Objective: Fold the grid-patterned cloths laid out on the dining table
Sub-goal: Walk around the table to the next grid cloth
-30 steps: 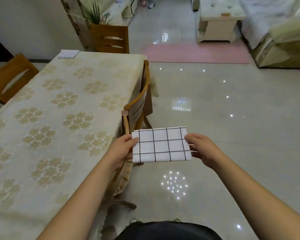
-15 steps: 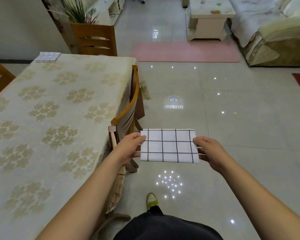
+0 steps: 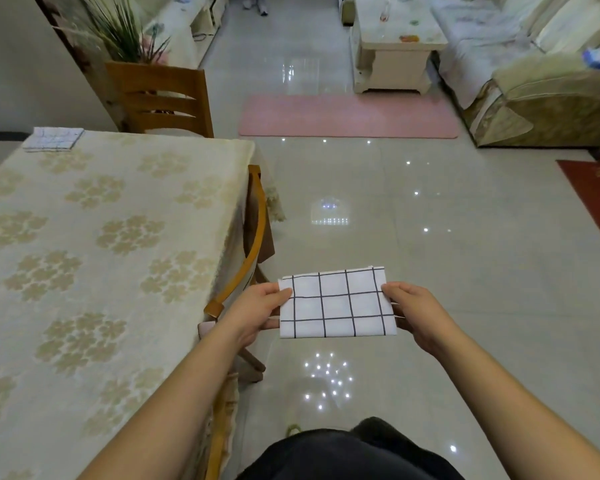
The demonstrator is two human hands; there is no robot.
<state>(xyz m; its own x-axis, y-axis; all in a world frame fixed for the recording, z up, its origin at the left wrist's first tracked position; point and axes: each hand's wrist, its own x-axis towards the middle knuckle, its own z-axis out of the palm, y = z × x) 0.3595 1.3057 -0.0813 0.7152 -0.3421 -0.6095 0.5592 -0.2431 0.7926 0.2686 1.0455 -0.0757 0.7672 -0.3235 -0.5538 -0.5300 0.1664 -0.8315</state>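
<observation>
A folded white cloth with a black grid (image 3: 336,303) is held flat in the air over the floor, to the right of the dining table (image 3: 94,244). My left hand (image 3: 257,308) pinches its left edge, thumb on top. My right hand (image 3: 414,311) pinches its right edge the same way. A second folded grid cloth (image 3: 53,138) lies on the table's far left corner.
A wooden chair (image 3: 248,258) is tucked in at the table's right side, close to my left hand. Another chair (image 3: 160,98) stands at the far end. Glossy tile floor, a pink rug (image 3: 347,116), a coffee table (image 3: 394,46) and a sofa (image 3: 541,88) lie ahead.
The view has shifted to the right and forward along the table. Both hands keep the same hold on the folded cloth, which stays flat between them.
</observation>
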